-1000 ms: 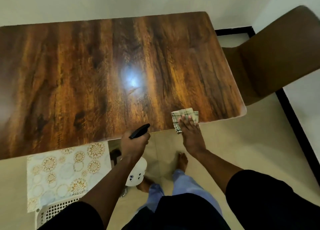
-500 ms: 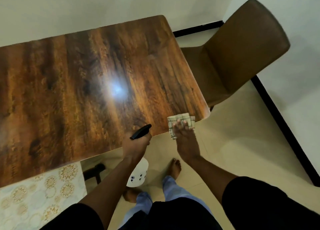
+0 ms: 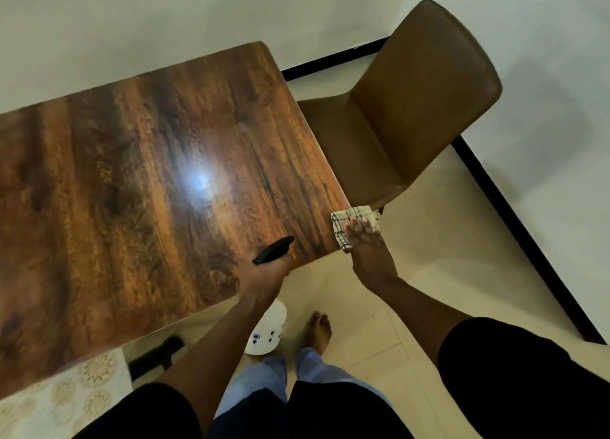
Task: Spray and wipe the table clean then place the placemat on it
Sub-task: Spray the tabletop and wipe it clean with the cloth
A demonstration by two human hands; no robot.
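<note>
**Wiping the corner, mat still waiting**

Down in the left corner, the placemat (image 3: 59, 402) with gold flower rings lies low beside the bench, not on it. Only part of it shows, and what it rests on I cannot tell.

The bench (image 3: 132, 191) is a big shiny brown wood top. A bright light spot shines near its middle. I cannot see any drops or dirt on it.

Next comes the left hand (image 3: 264, 273), at the near edge of the bench. Its grip is curled tight round the neck of the spray bottle (image 3: 265, 331). The black top of the bottle pokes out above the hand, and the white round body hangs below the edge of the bench.

Then the right hand (image 3: 366, 244). Its fingers are straight and pressed flat on the checked cloth (image 3: 350, 219), so the grip is apart, not clamped. The cloth sits right at the near right corner of the bench, partly hanging past the edge.

Beside that end of the bench is a brown chair (image 3: 412, 108).

I think the wiping step is going on now, at the last corner. Next, the hands need to put down the bottle and cloth. Then they must reach down left, lift the placemat and lay it flat on the bench.
</note>
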